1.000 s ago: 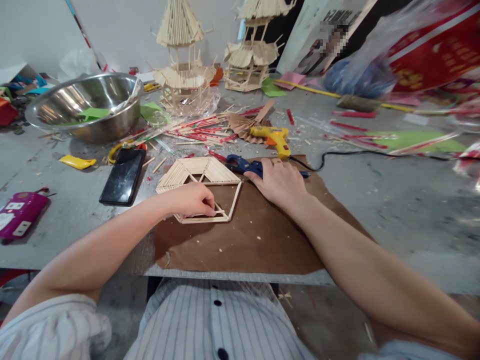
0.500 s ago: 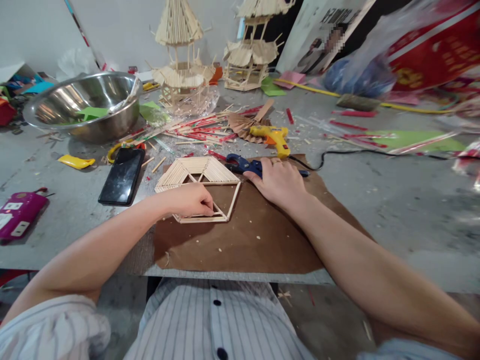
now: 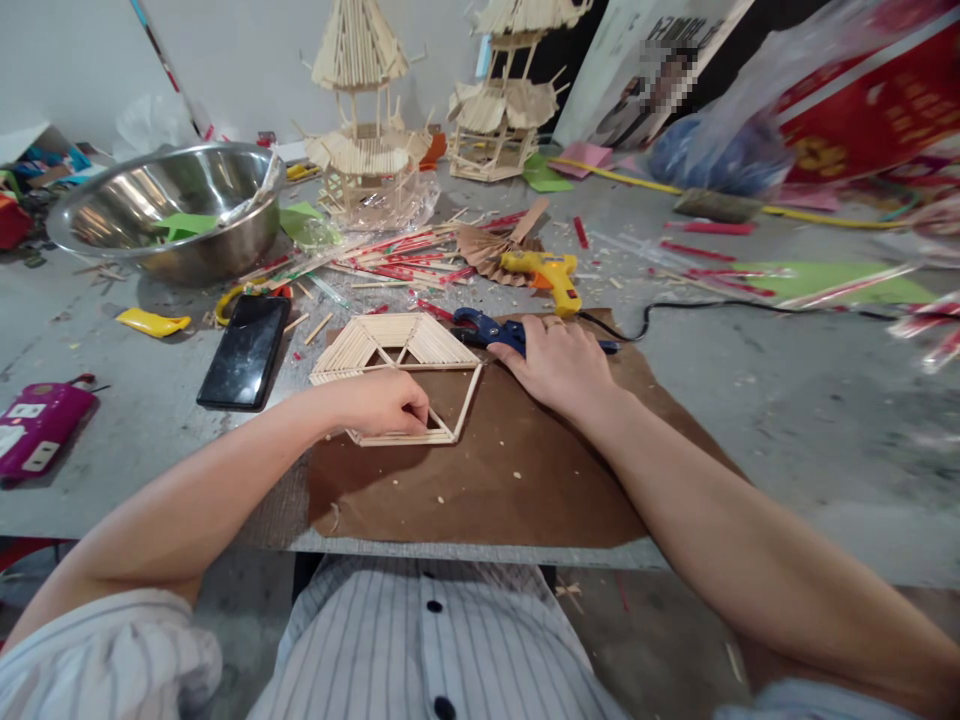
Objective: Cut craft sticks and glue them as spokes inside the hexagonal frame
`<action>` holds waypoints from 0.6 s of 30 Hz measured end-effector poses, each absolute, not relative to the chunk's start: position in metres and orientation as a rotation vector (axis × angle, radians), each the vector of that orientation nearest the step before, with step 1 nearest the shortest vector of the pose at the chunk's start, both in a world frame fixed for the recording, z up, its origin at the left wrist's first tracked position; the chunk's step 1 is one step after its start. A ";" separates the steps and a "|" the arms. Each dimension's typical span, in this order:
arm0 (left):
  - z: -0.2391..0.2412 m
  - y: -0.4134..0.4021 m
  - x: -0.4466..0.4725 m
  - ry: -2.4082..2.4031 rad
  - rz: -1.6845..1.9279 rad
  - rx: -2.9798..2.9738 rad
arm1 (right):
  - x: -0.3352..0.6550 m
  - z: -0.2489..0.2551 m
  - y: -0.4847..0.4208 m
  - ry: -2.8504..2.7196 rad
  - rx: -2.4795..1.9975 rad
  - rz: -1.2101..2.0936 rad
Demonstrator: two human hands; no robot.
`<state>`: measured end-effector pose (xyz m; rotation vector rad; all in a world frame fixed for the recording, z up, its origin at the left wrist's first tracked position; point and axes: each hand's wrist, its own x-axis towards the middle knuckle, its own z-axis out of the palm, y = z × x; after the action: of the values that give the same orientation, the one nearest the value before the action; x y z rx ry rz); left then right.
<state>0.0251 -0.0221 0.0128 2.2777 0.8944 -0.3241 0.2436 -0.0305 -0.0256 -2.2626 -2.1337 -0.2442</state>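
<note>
On a brown sheet (image 3: 480, 490) lies a flat hexagonal frame of thin wooden sticks (image 3: 442, 350); its far part is covered with rows of sticks, while its near right part shows open gaps. My left hand (image 3: 386, 402) reaches over the frame's near left part, fingers closed and pointing down at the sticks. Whatever is between those fingertips is hidden. Beside the frame's right corner, my right hand (image 3: 562, 362) lies over a blue hand tool (image 3: 487, 327), fingers curled onto it; part of the tool is covered by the hand.
A yellow glue gun (image 3: 551, 275) sits behind my right hand, near a black cord (image 3: 697, 303). To the left are a phone (image 3: 244, 352), a yellow knife (image 3: 153, 322), a purple power strip (image 3: 45, 425) and a metal bowl (image 3: 217, 262). Stick-built towers (image 3: 360, 60) stand behind scattered red-wrapped sticks (image 3: 405, 250).
My left fingers have shifted very slightly over the frame. The right hand stays on the blue tool, and the frame has not moved.
</note>
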 end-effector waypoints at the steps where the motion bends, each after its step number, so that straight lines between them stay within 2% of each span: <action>1: 0.013 -0.022 0.025 0.893 -0.326 2.279 | 0.244 -0.026 -0.031 -2.134 -2.261 -0.247; 18: 0.012 -0.020 0.025 0.886 -0.328 2.256 | 0.244 -0.028 -0.031 -2.145 -2.270 -0.254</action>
<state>0.0251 -0.0201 0.0125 2.2559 0.8858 -0.3282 0.2437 -0.0306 -0.0276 -2.2700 -2.1452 -0.2544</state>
